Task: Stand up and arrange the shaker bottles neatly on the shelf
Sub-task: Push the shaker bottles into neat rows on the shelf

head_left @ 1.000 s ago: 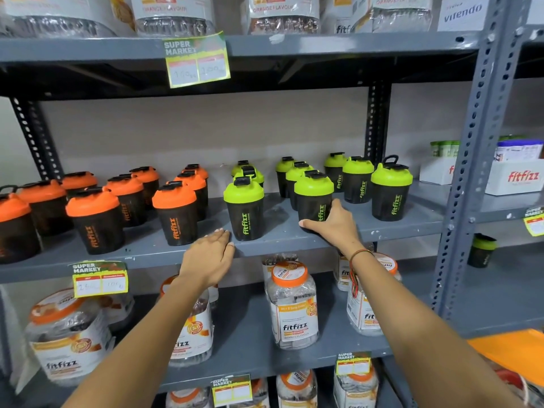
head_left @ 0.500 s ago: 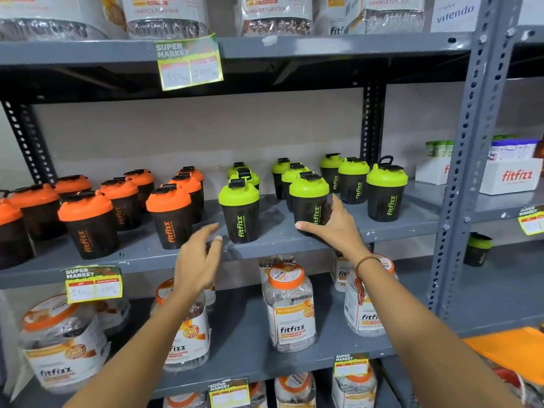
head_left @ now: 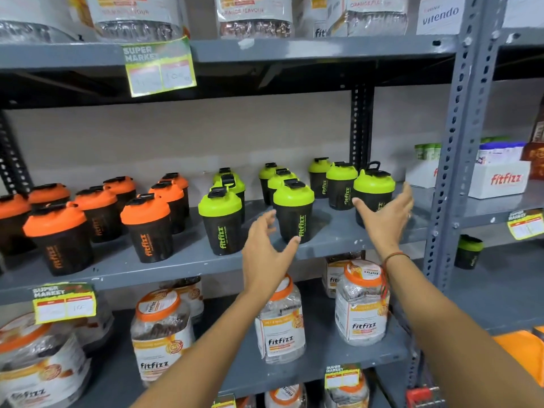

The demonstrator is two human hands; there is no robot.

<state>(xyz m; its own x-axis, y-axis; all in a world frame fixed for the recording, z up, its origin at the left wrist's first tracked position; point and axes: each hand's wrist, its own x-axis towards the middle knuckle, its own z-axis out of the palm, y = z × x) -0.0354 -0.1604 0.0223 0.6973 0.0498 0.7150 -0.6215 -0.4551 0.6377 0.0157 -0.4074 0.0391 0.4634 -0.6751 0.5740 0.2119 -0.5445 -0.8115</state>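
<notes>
Black shaker bottles stand upright in rows on the grey middle shelf: orange-lidded ones on the left, green-lidded ones on the right. My left hand hovers open in front of the front-row green-lidded bottle, fingers spread, holding nothing. My right hand is open with the palm turned left, in front of the rightmost green-lidded bottle, partly hiding its body. I cannot tell whether it touches that bottle.
A grey perforated upright post bounds the shelf on the right. One more green-lidded shaker stands on the neighbouring lower shelf. Clear fitfizz jars fill the shelf below. White fitfizz boxes sit at right; bags line the top shelf.
My right hand has left the front middle green-lidded bottle and moved right to the rightmost one. My left hand has lifted off the shelf edge and moved right, opening.
</notes>
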